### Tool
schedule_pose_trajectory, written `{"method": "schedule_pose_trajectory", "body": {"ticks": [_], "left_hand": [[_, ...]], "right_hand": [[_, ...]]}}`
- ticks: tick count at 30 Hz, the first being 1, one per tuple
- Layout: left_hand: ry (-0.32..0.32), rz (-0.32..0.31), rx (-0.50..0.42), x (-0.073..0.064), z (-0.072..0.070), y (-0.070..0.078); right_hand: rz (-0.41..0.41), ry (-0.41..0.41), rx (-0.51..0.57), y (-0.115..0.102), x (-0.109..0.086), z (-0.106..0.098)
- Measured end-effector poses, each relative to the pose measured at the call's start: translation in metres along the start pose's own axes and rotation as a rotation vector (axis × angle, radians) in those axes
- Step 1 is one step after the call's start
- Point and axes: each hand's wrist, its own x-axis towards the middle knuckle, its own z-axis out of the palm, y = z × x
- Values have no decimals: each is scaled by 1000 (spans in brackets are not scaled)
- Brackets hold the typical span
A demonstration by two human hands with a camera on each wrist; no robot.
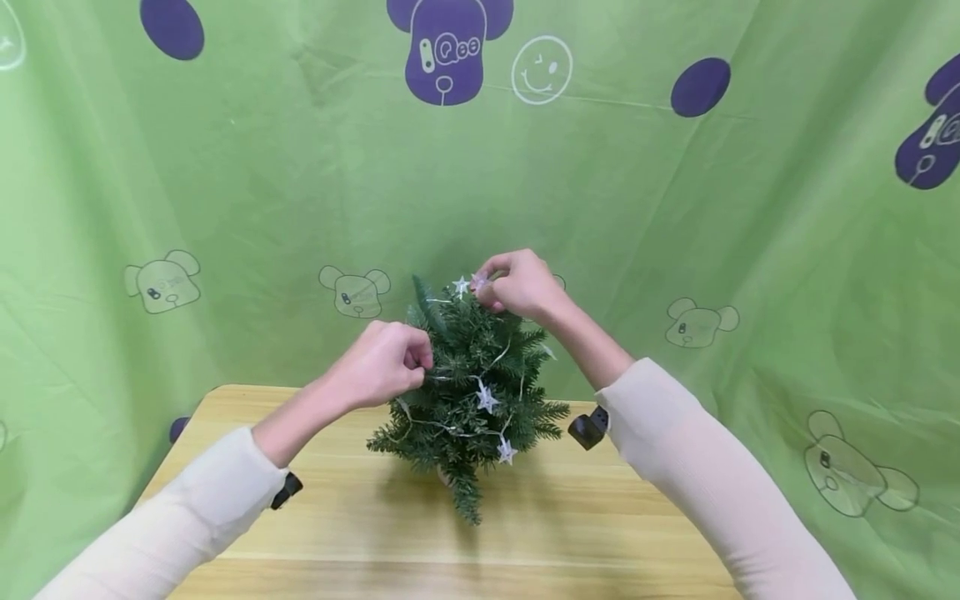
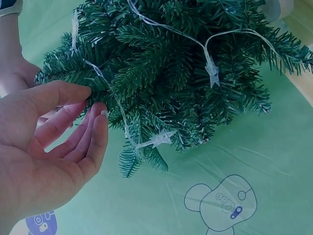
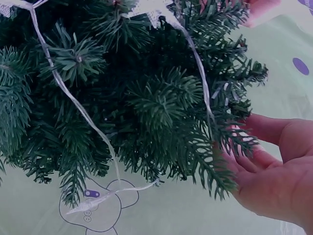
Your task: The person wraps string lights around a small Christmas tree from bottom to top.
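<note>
A small artificial Christmas tree [image 1: 480, 350] stands on the table, wound with a string of clear star lights [image 1: 487, 397]. At the top, my right hand [image 1: 521, 283] pinches the light string by a star, its thumb and forefinger close together. In the right wrist view, branches partly hide the fingers of the right hand [image 3: 279, 166]. On the tree's left side, my left hand [image 1: 386, 362] has curled fingers at the greenery. The left wrist view shows the left hand [image 2: 54, 132] with thumb and forefinger at a branch tip [image 2: 100, 93]; their contact is partly hidden.
The wooden table [image 1: 315, 533] extends in front of and beside the tree. Behind it hangs a green curtain [image 1: 600, 192] printed with cartoon bears and purple shapes. Dark wrist cameras [image 1: 588, 427] sit at both cream sleeves [image 1: 690, 450].
</note>
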Motion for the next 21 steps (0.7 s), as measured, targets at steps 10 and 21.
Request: {"method": "schedule_pose_trajectory", "body": {"ticks": [10, 21], "left_hand": [[-4, 7, 2, 1, -1, 3], [-19, -5, -6, 2, -1, 2]], "right_hand": [[3, -90, 82, 6, -17, -13], [-11, -149, -21, 7, -25, -12]]}}
